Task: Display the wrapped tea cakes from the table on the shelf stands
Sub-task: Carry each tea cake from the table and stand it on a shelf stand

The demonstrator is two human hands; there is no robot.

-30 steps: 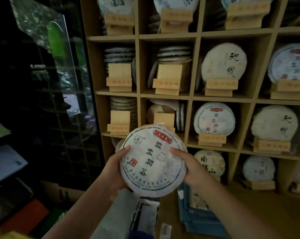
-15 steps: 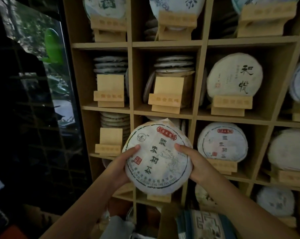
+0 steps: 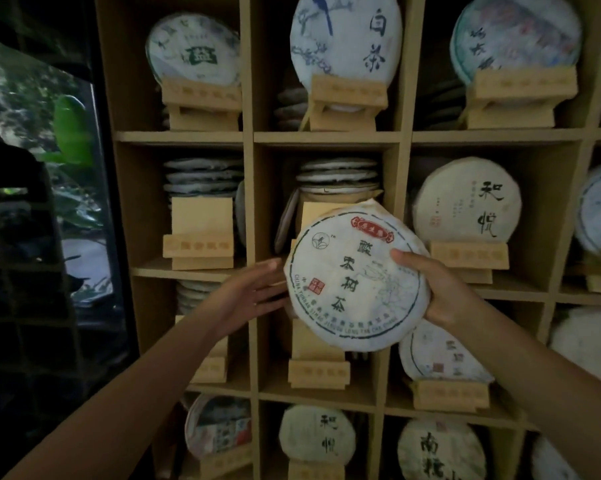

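A round tea cake (image 3: 356,278) in white paper with a red label and dark characters is held up in front of the wooden shelf (image 3: 249,202). My right hand (image 3: 434,285) grips its right edge, thumb on the front. Just left of the cake, my left hand (image 3: 247,296) has its fingers spread; the fingertips are at the cake's left edge and I cannot tell if they touch it. The cake covers most of an empty wooden stand (image 3: 313,211) in the middle cubby. Another empty stand (image 3: 202,233) sits in the cubby to the left.
Neighbouring cubbies hold wrapped cakes on stands, such as one (image 3: 467,199) to the right and one (image 3: 346,46) above. Flat stacks of cakes (image 3: 337,174) lie behind the empty stands. A further empty stand (image 3: 318,365) is below. A dark glass pane (image 3: 43,202) borders the shelf's left side.
The cake has risen and moved right, up to the middle cubby. My left hand has come off the cake's front and opened; the right hand alone grips it now. The view has moved closer.
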